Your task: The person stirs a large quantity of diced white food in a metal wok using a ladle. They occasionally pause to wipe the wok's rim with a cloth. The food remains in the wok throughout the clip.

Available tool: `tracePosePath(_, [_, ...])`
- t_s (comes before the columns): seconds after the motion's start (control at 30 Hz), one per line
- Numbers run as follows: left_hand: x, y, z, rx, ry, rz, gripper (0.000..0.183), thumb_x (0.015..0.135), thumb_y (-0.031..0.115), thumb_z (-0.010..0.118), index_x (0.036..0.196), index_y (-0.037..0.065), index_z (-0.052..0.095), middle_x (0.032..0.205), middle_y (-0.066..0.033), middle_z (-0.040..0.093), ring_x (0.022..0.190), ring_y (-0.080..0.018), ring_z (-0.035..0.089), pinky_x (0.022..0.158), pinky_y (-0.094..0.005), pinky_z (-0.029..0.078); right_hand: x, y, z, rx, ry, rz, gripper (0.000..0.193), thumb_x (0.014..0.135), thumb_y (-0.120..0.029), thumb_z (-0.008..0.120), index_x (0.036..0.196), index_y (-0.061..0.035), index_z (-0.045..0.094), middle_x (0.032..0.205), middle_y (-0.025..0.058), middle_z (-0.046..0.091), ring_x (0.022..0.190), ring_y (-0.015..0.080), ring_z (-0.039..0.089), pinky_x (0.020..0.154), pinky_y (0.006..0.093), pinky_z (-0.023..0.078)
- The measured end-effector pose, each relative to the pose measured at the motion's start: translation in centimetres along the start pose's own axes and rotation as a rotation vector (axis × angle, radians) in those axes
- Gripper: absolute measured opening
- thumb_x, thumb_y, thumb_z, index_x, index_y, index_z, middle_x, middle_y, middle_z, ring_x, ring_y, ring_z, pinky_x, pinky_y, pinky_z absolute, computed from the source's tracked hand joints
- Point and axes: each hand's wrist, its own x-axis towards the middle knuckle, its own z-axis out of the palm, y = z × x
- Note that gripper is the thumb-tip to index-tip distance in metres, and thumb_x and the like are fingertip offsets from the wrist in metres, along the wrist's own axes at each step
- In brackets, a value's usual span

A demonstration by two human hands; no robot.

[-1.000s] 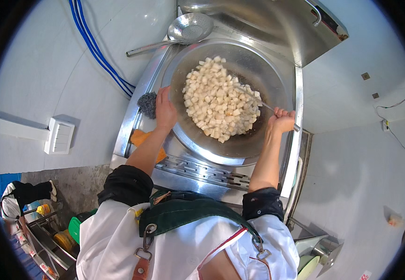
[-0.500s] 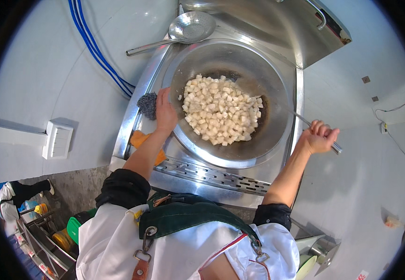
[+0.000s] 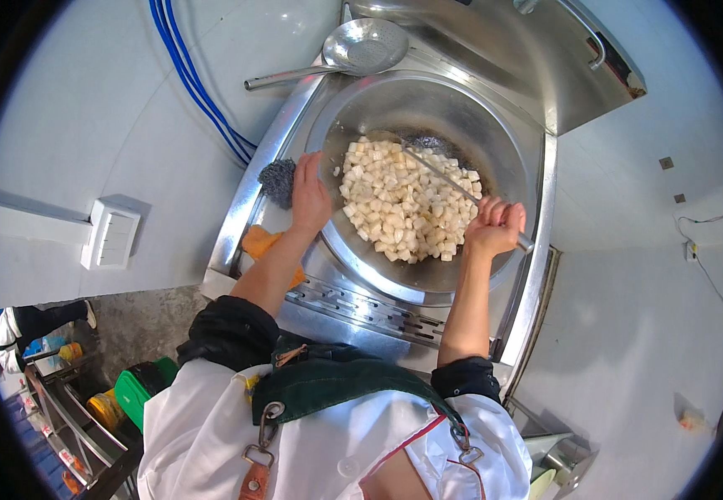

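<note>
A large steel wok [image 3: 503,150] holds a heap of pale, diced cubes [image 3: 403,200], glossy and wet-looking. My left hand [image 3: 311,196] grips the wok's left rim, fingers together. In my right hand [image 3: 495,227], closed in a fist above the wok's right side, is the handle of a long metal ladle [image 3: 443,175]. Its shaft slants up and left across the cubes. The head lies at the far edge of the heap, mostly hidden, so its shape is hard to make out.
A perforated skimmer [image 3: 367,47] lies at the stove's far left corner. Beside my left hand are a grey scouring pad [image 3: 278,182] and an orange cloth [image 3: 260,242]. A slotted drain strip [image 3: 361,310] runs along the stove front. A steel panel [image 3: 495,50] rises behind the wok.
My right hand has moved left and inward with the ladle, from outside the wok's right rim to above it. The cubes have shifted slightly. My left hand stays at the rim.
</note>
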Motion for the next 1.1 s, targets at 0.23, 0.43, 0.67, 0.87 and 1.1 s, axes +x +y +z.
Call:
tracePosePath(0.23, [0.1, 0.1, -0.1, 0.009, 0.004, 0.024, 0.054, 0.083, -0.009, 0.043, 0.136, 0.002, 0.04, 0.139, -0.0208, 0.04, 0.133, -0.0391, 0.034, 0.112, -0.044, 0.03, -3.8, -8.3, 2.0, -0.098, -0.565, 0.156, 0.035, 0.097, -0.015, 0.044, 0.066, -0.0124, 0.03, 0.048, -0.0008, 0.031, 0.044, 0.0122, 0.025, 0.049, 0.0308, 0.025])
tracePosePath(0.43, [0.0, -0.3, 0.1, 0.01, 0.003, 0.024, 0.055, 0.082, -0.009, 0.043, 0.136, 0.003, 0.039, 0.138, -0.0194, 0.041, 0.133, -0.0377, 0.034, 0.112, -0.044, 0.029, -3.9, -18.0, 5.9, -0.04, -0.405, -0.032, 0.035, 0.096, -0.021, 0.045, 0.065, -0.0131, 0.03, 0.049, -0.002, 0.03, 0.043, 0.0118, 0.024, 0.045, 0.0304, 0.026])
tracePosePath(0.67, [0.0, -0.6, 0.3, -0.006, -0.006, 0.018, 0.054, 0.084, -0.009, 0.042, 0.137, 0.004, 0.039, 0.139, -0.0193, 0.04, 0.134, -0.0376, 0.032, 0.112, -0.0438, 0.029, -6.0, -25.5, 8.5, -0.207, -0.257, -0.017, 0.036, 0.101, -0.024, 0.039, 0.067, -0.0153, 0.031, 0.05, -0.0029, 0.028, 0.042, 0.0091, 0.022, 0.045, 0.0266, 0.023])
tracePosePath(0.87, [0.1, -0.2, 0.1, -0.032, 0.004, 0.01, 0.053, 0.085, -0.009, 0.041, 0.137, 0.003, 0.039, 0.14, -0.0191, 0.04, 0.135, -0.0375, 0.032, 0.113, -0.0441, 0.027, -12.0, -15.8, 4.0, -0.427, -0.102, -0.164, 0.033, 0.1, -0.022, 0.048, 0.072, -0.0144, 0.033, 0.054, -0.0028, 0.03, 0.046, 0.011, 0.026, 0.044, 0.0276, 0.023])
tracePosePath(1.1, [0.2, -0.1, -0.1, -0.03, -0.014, 0.025, 0.053, 0.085, -0.008, 0.04, 0.137, 0.002, 0.038, 0.139, -0.0195, 0.04, 0.135, -0.0381, 0.032, 0.113, -0.0437, 0.027, -14.6, -2.4, -1.1, -0.765, -0.508, -0.416, 0.019, 0.088, -0.001, 0.053, 0.07, 0.0018, 0.049, 0.062, 0.0141, 0.055, 0.048, 0.0239, 0.052, 0.046, 0.0329, 0.043])
